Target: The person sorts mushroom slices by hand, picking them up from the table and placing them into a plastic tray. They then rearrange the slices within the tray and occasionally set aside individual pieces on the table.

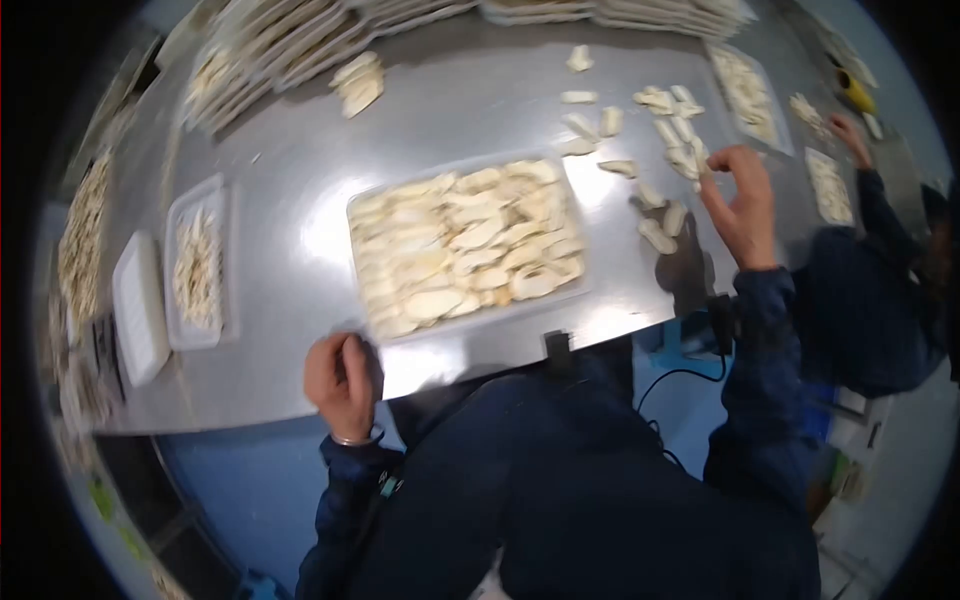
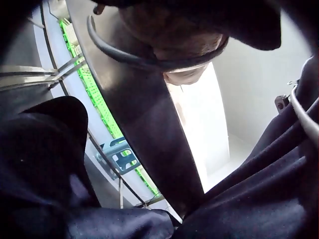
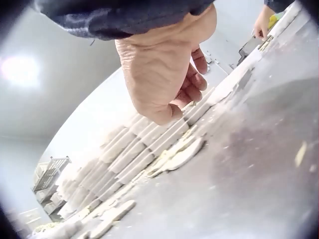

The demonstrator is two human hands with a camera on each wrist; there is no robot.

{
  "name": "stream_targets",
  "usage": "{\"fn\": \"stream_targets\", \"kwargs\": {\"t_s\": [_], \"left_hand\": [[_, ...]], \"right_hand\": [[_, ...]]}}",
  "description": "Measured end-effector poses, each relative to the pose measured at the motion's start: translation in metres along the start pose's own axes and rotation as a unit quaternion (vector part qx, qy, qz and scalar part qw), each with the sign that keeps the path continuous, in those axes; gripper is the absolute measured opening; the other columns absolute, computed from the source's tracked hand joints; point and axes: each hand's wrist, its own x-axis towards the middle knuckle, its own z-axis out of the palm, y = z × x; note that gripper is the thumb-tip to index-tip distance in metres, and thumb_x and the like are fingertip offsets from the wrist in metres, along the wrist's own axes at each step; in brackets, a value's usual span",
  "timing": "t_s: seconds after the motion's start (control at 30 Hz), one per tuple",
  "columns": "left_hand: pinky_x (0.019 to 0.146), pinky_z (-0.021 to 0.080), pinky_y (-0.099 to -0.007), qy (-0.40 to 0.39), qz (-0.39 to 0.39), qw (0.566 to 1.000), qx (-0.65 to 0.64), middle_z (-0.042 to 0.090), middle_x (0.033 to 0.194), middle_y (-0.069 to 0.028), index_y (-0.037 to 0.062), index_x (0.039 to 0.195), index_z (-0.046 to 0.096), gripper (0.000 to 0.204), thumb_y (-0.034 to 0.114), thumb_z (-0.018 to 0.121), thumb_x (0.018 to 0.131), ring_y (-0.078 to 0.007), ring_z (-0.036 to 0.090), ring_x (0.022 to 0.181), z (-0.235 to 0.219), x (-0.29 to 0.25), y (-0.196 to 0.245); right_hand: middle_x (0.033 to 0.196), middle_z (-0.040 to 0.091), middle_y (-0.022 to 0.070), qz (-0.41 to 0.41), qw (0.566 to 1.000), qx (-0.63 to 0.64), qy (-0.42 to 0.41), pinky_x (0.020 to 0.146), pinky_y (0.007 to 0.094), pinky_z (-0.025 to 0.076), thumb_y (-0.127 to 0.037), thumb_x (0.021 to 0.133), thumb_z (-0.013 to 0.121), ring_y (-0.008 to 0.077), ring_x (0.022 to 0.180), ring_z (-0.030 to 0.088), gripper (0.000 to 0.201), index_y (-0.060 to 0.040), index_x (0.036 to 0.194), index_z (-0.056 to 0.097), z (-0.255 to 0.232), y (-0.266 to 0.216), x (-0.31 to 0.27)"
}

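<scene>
A clear plastic tray (image 1: 470,318) lies at the middle of the metal table, filled with overlapping pale, mushroom-like slices (image 1: 480,235). Right of it, my right hand (image 1: 742,205) reaches over a loose group of such slices (image 1: 680,135), thumb and forefinger bent toward each other at a pale slice (image 1: 700,158), which they appear to pinch. In the right wrist view the other fingers (image 3: 192,89) curl inward, above the table. My left hand (image 1: 342,385) is at the table's front edge, near the tray's lower left corner, fingers loosely curled around nothing.
Stacked filled trays (image 1: 290,45) line the back. A tray of thin strips (image 1: 200,270) and a white tray (image 1: 140,305) sit at the left. Another tray of slices (image 1: 748,100) is at the right, near another person's hand (image 1: 850,138). A dark clip (image 1: 557,346) marks the front edge.
</scene>
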Motion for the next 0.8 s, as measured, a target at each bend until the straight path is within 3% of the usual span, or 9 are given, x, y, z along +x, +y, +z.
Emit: {"fn": "stream_targets", "kwargs": {"t_s": [0.07, 0.13, 0.2, 0.3, 0.33, 0.47, 0.5, 0.53, 0.8], "left_hand": [[0.061, 0.044, -0.0310, -0.002, 0.004, 1.000, 0.007, 0.059, 0.076, -0.0108, -0.0015, 0.090, 0.064, 0.005, 0.002, 0.060, 0.091, -0.0231, 0.056, 0.065, -0.004, 0.002, 0.001], [0.064, 0.042, -0.0278, -0.018, -0.088, 0.995, -0.053, 0.058, 0.077, -0.0071, -0.0028, 0.093, 0.064, 0.006, 0.001, 0.060, 0.091, -0.0137, 0.055, 0.069, -0.012, 0.001, 0.011], [0.066, 0.042, -0.0263, 0.026, -0.088, 0.992, -0.088, 0.056, 0.075, -0.0047, -0.0029, 0.091, 0.063, 0.008, 0.003, 0.058, 0.093, -0.0117, 0.051, 0.067, -0.019, 0.004, 0.015], [0.069, 0.042, -0.0239, 0.002, -0.135, 0.965, -0.226, 0.052, 0.071, -0.0035, -0.0020, 0.082, 0.060, 0.019, 0.010, 0.054, 0.095, -0.0111, 0.045, 0.062, -0.046, 0.022, 0.042], [0.078, 0.044, -0.0282, -0.028, -0.139, 0.953, -0.269, 0.049, 0.066, -0.0032, 0.0012, 0.074, 0.055, 0.034, 0.023, 0.046, 0.098, -0.0112, 0.041, 0.059, -0.050, 0.027, 0.047], [0.104, 0.037, -0.0457, -0.164, -0.156, 0.876, -0.426, 0.045, 0.057, -0.0030, 0.0027, 0.067, 0.053, 0.050, 0.035, 0.034, 0.100, -0.0133, 0.041, 0.055, -0.049, 0.039, 0.059], [0.108, 0.034, -0.0488, -0.201, -0.156, 0.850, -0.462, 0.044, 0.056, -0.0029, 0.0028, 0.066, 0.053, 0.052, 0.036, 0.032, 0.100, -0.0136, 0.041, 0.054, -0.044, 0.041, 0.064], [0.112, 0.032, -0.0528, -0.213, -0.168, 0.858, -0.436, 0.037, 0.050, 0.0017, 0.0111, 0.063, 0.045, 0.055, 0.039, 0.022, 0.104, -0.0119, 0.034, 0.050, -0.038, 0.043, 0.074], [0.111, 0.031, -0.0454, -0.232, -0.202, 0.837, -0.452, 0.042, 0.056, -0.0011, 0.0035, 0.066, 0.052, 0.056, 0.040, 0.029, 0.102, -0.0112, 0.038, 0.053, -0.024, 0.046, 0.074]], "right_hand": [[0.088, 0.059, 0.0109, 0.018, 0.992, 0.118, -0.034, 0.084, 0.0326, 0.044, -0.008, 0.076, 0.064, 0.0247, 0.088, 0.058, 0.015, -0.0008, 0.089, 0.059, 0.004, -0.059, -0.006], [0.090, 0.060, 0.0074, 0.063, 0.943, 0.308, -0.106, 0.088, 0.0277, 0.043, -0.005, 0.077, 0.061, 0.0174, 0.090, 0.058, 0.015, 0.0013, 0.091, 0.059, 0.011, -0.102, -0.015], [0.092, 0.059, 0.0047, 0.099, 0.858, 0.475, -0.168, 0.089, 0.0264, 0.041, -0.006, 0.080, 0.058, 0.0130, 0.093, 0.054, 0.016, 0.0020, 0.093, 0.059, 0.020, -0.131, -0.022], [0.094, 0.060, 0.0049, 0.184, 0.723, 0.619, -0.246, 0.087, 0.0261, 0.041, -0.011, 0.084, 0.055, 0.0113, 0.093, 0.053, 0.019, 0.0023, 0.097, 0.059, 0.036, -0.155, -0.027], [0.094, 0.060, 0.0050, 0.197, 0.689, 0.648, -0.258, 0.086, 0.0262, 0.041, -0.011, 0.085, 0.054, 0.0112, 0.092, 0.053, 0.020, 0.0025, 0.098, 0.059, 0.044, -0.161, -0.029], [0.095, 0.061, 0.0055, 0.235, 0.607, 0.707, -0.278, 0.085, 0.0260, 0.041, -0.010, 0.088, 0.052, 0.0107, 0.091, 0.054, 0.020, 0.0038, 0.099, 0.060, 0.057, -0.178, -0.028], [0.095, 0.062, 0.0054, 0.241, 0.601, 0.711, -0.274, 0.085, 0.0256, 0.041, -0.010, 0.089, 0.052, 0.0104, 0.091, 0.054, 0.020, 0.0040, 0.100, 0.060, 0.058, -0.180, -0.028], [0.094, 0.062, 0.0052, 0.248, 0.595, 0.715, -0.270, 0.085, 0.0253, 0.041, -0.009, 0.089, 0.052, 0.0100, 0.090, 0.054, 0.019, 0.0041, 0.100, 0.060, 0.060, -0.182, -0.028], [0.100, 0.063, 0.0081, 0.239, 0.656, 0.648, -0.305, 0.091, 0.0279, 0.042, -0.015, 0.088, 0.049, 0.0128, 0.095, 0.057, 0.026, 0.0043, 0.103, 0.059, 0.065, -0.191, -0.026]]}}
